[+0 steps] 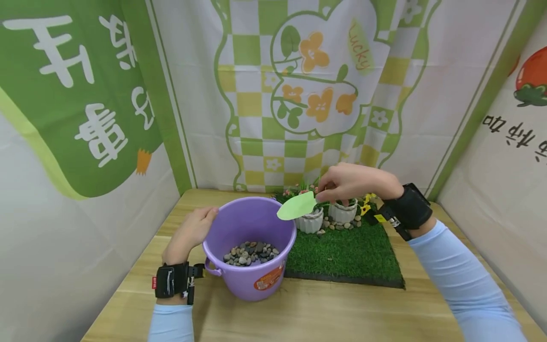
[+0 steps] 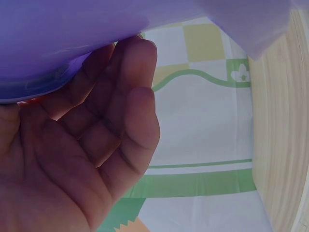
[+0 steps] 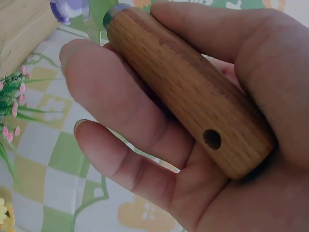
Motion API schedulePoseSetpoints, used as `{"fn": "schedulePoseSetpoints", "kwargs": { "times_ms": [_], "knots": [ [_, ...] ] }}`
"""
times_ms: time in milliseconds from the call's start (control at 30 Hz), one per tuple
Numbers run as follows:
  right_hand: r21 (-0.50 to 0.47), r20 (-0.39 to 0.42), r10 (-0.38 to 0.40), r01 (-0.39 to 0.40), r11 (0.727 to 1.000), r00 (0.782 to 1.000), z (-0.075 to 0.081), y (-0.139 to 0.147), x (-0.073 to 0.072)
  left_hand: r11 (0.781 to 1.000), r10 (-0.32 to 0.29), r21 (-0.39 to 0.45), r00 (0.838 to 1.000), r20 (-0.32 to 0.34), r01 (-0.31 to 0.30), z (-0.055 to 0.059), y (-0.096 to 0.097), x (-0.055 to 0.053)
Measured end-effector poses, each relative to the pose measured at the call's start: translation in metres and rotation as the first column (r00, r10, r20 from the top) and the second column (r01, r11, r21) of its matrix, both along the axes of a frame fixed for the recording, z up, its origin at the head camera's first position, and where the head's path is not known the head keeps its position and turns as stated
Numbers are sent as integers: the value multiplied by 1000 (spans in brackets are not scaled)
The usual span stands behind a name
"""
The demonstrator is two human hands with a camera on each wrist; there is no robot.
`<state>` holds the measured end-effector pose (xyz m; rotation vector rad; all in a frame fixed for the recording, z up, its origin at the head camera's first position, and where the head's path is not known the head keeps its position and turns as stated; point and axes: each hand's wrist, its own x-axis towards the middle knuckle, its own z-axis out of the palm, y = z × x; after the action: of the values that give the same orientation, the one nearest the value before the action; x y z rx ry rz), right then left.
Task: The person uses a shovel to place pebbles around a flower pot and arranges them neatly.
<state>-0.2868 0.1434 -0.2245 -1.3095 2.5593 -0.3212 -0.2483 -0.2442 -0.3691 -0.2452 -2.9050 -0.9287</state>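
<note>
A purple bucket (image 1: 249,282) stands on the table with several grey and brown pebbles (image 1: 251,253) on its bottom. My left hand (image 1: 194,232) grips the bucket's left rim; in the left wrist view, curled fingers (image 2: 140,116) rest against the outside wall. Over the bucket's right edge hangs the light green blade of a garden trowel (image 1: 297,206), with no pebbles visible on it. My right hand (image 1: 348,183) holds the trowel by its wooden handle (image 3: 188,92), thumb on one side and fingers on the other.
Right of the bucket lies an artificial grass mat (image 1: 342,256) on the wooden table (image 1: 342,311). Two white pots (image 1: 310,221) with flowers stand at its back, with loose pebbles (image 1: 342,224) around them. Printed cloth (image 1: 192,118) hangs behind and at both sides.
</note>
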Motion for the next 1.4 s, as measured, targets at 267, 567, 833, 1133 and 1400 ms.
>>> {"fn": "schedulePoseSetpoints", "kwargs": {
  "times_ms": [267,567,833,1133,1400],
  "knots": [
    [57,29,17,-18,998,999,2,-19,0,1000,-6,6,1000,-29,6,-2,0,0],
    [110,66,10,-17,994,998,9,-30,3,1000,-9,17,1000,-12,9,-3,1,-2],
    [213,96,2,-23,977,995,14,-45,8,999,-6,31,1000,7,6,-2,1,-2],
    [327,56,-16,-4,945,998,11,-69,15,1000,-5,24,1000,4,5,-1,-1,-3],
    [406,58,-13,-12,914,998,6,-84,17,1000,-8,14,1000,0,8,-1,0,-5]
  ]
}}
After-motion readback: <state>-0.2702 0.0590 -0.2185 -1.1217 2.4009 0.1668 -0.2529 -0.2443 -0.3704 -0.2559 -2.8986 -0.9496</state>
